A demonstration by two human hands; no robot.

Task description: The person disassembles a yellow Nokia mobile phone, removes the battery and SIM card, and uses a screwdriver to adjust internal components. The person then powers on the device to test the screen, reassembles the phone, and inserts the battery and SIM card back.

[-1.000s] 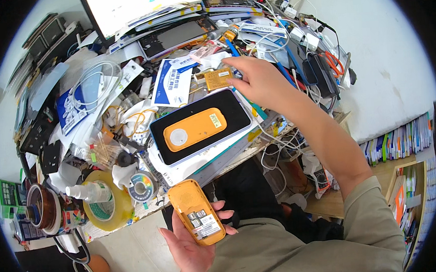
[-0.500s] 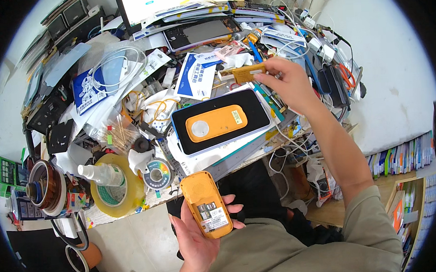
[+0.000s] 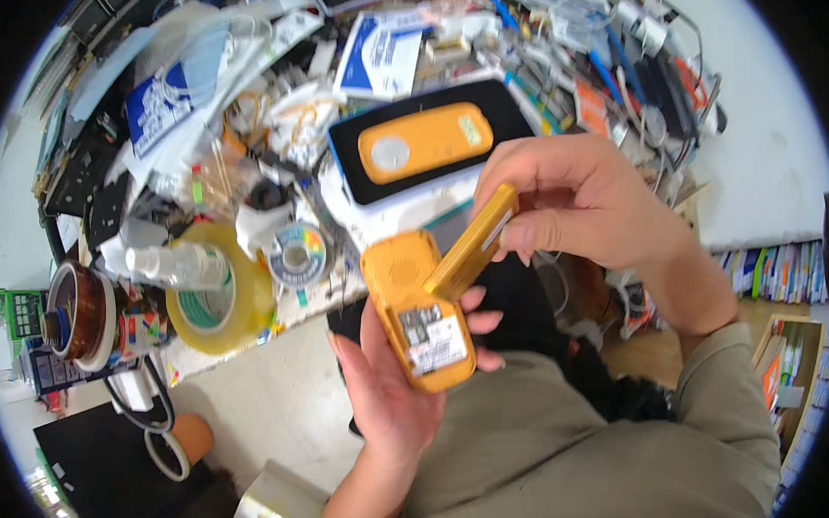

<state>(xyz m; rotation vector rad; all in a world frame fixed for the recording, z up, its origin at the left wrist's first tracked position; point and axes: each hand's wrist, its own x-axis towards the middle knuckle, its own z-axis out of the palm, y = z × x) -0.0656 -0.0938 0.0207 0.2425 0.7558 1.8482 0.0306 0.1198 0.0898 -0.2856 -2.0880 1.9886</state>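
An orange mobile phone (image 3: 402, 271) with its back off lies in my left hand (image 3: 394, 405), the fingers wrapped round its edges. Its battery bay shows metal card slots and a white label. My right hand (image 3: 580, 199) pinches a yellow-gold phone battery (image 3: 475, 242) between thumb and fingers. The battery is tilted, its lower end just over the phone's right edge; whether they touch I cannot tell. Beyond my hands, the orange back cover (image 3: 432, 145) with a round pale disc lies on a black pad in a shallow tray (image 3: 345, 183).
A cluttered bench carries a yellow tape roll (image 3: 265, 309), a clear bottle (image 3: 176, 265) lying across it, and a solder spool (image 3: 296, 256). Behind are a blue-and-white packet (image 3: 380, 54), cables and tools. A terracotta pot (image 3: 191, 438) sits below left, and shelved booklets (image 3: 776, 273) at right.
My right hand has brought the battery from above the far bench down to the phone. My left hand has raised the phone slightly. The view has tipped downward.
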